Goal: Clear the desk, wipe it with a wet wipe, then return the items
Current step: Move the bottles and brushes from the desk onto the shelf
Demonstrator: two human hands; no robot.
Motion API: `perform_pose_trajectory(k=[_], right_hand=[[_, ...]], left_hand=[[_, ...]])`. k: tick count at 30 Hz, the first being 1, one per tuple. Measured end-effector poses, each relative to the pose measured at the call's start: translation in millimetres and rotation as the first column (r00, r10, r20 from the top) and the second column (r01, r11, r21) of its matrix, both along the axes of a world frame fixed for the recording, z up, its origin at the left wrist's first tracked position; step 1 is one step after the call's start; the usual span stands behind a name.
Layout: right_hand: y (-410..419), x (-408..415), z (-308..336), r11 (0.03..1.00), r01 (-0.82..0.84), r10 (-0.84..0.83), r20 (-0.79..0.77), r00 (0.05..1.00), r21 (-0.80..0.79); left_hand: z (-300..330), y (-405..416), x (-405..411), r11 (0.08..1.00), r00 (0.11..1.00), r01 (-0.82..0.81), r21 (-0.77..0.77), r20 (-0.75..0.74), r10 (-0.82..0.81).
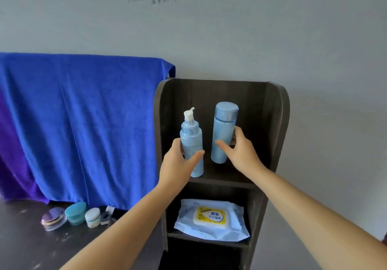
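My left hand (180, 163) grips a light blue pump bottle (191, 142) over the top shelf of a dark wooden rack (278, 123). My right hand (240, 150) holds a taller light blue capped bottle (223, 131) beside it, thumb in front and fingers behind. Both bottles are upright, at or just above the shelf board. One shelf lower lies a pack of wet wipes (211, 219) with a yellow label. The dark desk (25, 246) lies at the lower left.
Along the desk's back edge stand a clear-lidded round jar (53, 218), a teal jar (75, 213), a white jar (92, 217) and a small white item (105, 217). A blue towel (83, 123) hangs behind the desk. The grey wall is at the back.
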State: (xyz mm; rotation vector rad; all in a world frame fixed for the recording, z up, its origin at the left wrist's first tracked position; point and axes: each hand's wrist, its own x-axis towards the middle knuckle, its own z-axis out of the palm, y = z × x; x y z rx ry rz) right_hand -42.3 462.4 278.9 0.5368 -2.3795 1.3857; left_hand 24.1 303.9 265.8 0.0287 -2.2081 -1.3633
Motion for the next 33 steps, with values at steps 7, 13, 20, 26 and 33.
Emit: perform_pose_trajectory(k=[7,13,20,26,33], right_hand=[[-23,-27,-16,0.995,-0.095,0.095,0.043,0.995,0.008],[-44,-34,-17,0.986,-0.168,0.169,0.087,0.982,-0.016],[-40,-38,-20,0.973,-0.215,0.209,0.08,0.975,0.088],[-46,-34,-23,0.984,-0.165,0.158,0.096,0.983,0.066],[-70,-42,-23,0.988,-0.152,0.15,0.087,0.985,0.014]], left_hand=[[-8,-6,-13,0.979,0.981,-0.186,-0.088,0.038,0.19],[-14,-7,-18,0.942,0.966,-0.256,-0.218,-0.023,0.257],[-43,-8,-15,0.635,0.837,-0.539,-0.553,-0.437,0.33],[-61,-22,-25,0.448,0.791,-0.611,-0.652,-0.495,0.359],[-56,-33,-37,0.425,0.786,-0.614,-0.664,-0.465,0.409]])
